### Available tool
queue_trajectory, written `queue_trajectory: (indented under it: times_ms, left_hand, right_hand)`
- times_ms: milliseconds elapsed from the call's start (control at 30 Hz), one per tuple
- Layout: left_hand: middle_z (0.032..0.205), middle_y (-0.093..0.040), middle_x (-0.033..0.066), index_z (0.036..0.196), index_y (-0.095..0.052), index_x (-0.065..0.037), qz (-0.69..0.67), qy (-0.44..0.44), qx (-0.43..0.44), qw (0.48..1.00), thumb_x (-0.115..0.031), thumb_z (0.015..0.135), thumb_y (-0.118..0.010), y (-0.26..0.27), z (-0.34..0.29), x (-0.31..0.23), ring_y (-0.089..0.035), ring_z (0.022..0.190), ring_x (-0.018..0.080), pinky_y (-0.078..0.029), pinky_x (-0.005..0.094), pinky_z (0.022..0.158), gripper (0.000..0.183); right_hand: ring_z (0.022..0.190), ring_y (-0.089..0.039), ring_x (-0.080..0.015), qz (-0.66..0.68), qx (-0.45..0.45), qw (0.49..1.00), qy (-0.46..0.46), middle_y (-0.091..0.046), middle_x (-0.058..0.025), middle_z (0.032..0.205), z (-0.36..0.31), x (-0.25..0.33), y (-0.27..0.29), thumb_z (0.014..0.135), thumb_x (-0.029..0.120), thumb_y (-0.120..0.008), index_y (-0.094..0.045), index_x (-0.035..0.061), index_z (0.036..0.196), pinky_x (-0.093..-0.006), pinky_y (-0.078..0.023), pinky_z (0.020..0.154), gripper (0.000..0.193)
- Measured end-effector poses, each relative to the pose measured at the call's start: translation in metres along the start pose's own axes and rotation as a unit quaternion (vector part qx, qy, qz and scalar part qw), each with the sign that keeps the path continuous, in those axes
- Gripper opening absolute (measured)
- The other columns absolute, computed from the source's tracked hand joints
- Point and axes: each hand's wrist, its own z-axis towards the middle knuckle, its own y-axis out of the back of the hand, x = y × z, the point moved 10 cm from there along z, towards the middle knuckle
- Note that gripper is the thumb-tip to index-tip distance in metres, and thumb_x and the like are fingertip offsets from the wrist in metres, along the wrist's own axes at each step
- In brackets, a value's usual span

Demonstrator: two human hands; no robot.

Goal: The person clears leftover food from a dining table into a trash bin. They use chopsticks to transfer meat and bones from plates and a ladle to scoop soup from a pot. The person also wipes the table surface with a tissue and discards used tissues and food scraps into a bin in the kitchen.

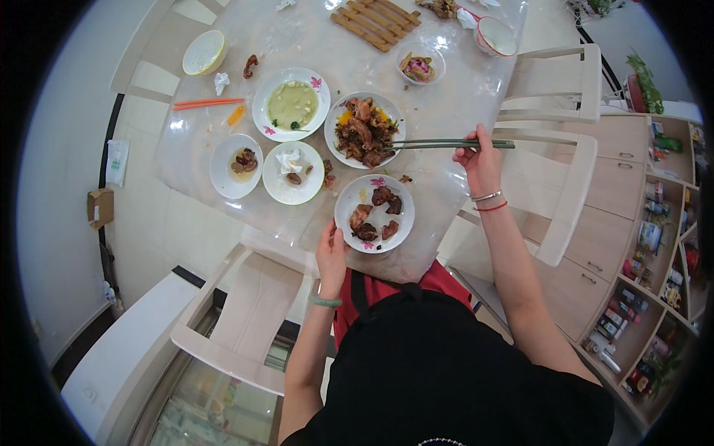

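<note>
Dark green chopsticks (439,143) are gripped in my right hand (482,165), their tips reaching into the meat pile on the far plate (399,117). Brown chunks of meat (361,134) are heaped there with dark greens and orange bits. Closest to me, at the table's front edge, is a white flowered plate (401,229) bearing several meat pieces (381,196). My left hand (331,256) is closed at this plate's left rim, thumb by the edge; its fingertips are partly hidden.
Left of the plates stand a soup dish (262,123), a small bowl (219,175) and a green-rimmed bowl (275,195) with tissue inside. Orange chopsticks (208,104) lie farther left. A slatted wooden trivet (375,22) sits at the back. Chairs (565,201) flank the table.
</note>
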Motion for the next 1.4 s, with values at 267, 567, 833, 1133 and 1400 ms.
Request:
queue_trajectory:
  times_ms: [267, 567, 833, 1133, 1400]
  left_hand:
    - [0.119, -0.057, 0.0108, 0.126, -0.056, -0.002, 0.070, -0.098, -0.077, 0.990, -0.015, 0.098, -0.051, 0.004, -0.001, -0.046, -0.056, 0.106, 0.0184, -0.047, 0.0302, 0.085, 0.031]
    - [0.120, -0.055, 0.0090, 0.123, -0.058, -0.004, 0.067, -0.090, -0.063, 0.992, -0.012, 0.096, -0.051, -0.007, 0.007, -0.061, -0.055, 0.104, 0.0174, -0.047, 0.0288, 0.082, 0.029]
    - [0.121, -0.056, 0.0101, 0.122, -0.058, -0.003, 0.052, -0.094, -0.073, 0.992, -0.011, 0.096, -0.050, -0.011, 0.008, -0.071, -0.055, 0.107, 0.0187, -0.047, 0.0300, 0.084, 0.028]
    - [0.120, -0.059, 0.0107, 0.122, -0.057, -0.001, 0.049, -0.115, -0.083, 0.989, -0.013, 0.098, -0.049, -0.018, 0.015, -0.075, -0.056, 0.107, 0.0183, -0.045, 0.0313, 0.089, 0.028]
    - [0.117, -0.061, 0.0068, 0.122, -0.057, -0.001, -0.024, -0.085, -0.114, 0.989, -0.015, 0.099, -0.049, 0.003, 0.016, -0.073, -0.056, 0.105, 0.0143, -0.043, 0.0284, 0.091, 0.028]
  right_hand:
    - [0.057, -0.063, -0.0159, -0.198, 0.115, 0.972, 0.054, -0.060, -0.0056, 0.074, -0.011, -0.005, -0.039, 0.096, 0.030, -0.059, -0.058, 0.0007, 0.085, -0.0272, -0.055, 0.056, 0.031]
    - [0.060, -0.064, -0.0146, -0.190, 0.142, 0.967, 0.091, -0.061, -0.0047, 0.077, 0.001, -0.022, -0.049, 0.095, 0.023, -0.061, -0.060, 0.0002, 0.086, -0.0258, -0.054, 0.056, 0.025]
    - [0.053, -0.062, -0.0141, -0.228, 0.092, 0.966, 0.085, -0.059, -0.0051, 0.070, 0.002, 0.021, -0.048, 0.096, 0.026, -0.059, -0.058, 0.0006, 0.080, -0.0252, -0.051, 0.050, 0.030]
    - [0.043, -0.054, -0.0155, -0.200, 0.024, 0.977, -0.075, -0.051, -0.0032, 0.057, 0.098, -0.002, -0.034, 0.090, 0.045, -0.061, -0.052, 0.0059, 0.075, -0.0310, -0.048, 0.041, 0.042]
    - [0.046, -0.055, -0.0149, -0.327, 0.092, 0.927, -0.161, -0.052, -0.0032, 0.057, 0.158, -0.046, -0.049, 0.082, 0.053, -0.066, -0.053, 0.0071, 0.077, -0.0311, -0.050, 0.043, 0.048]
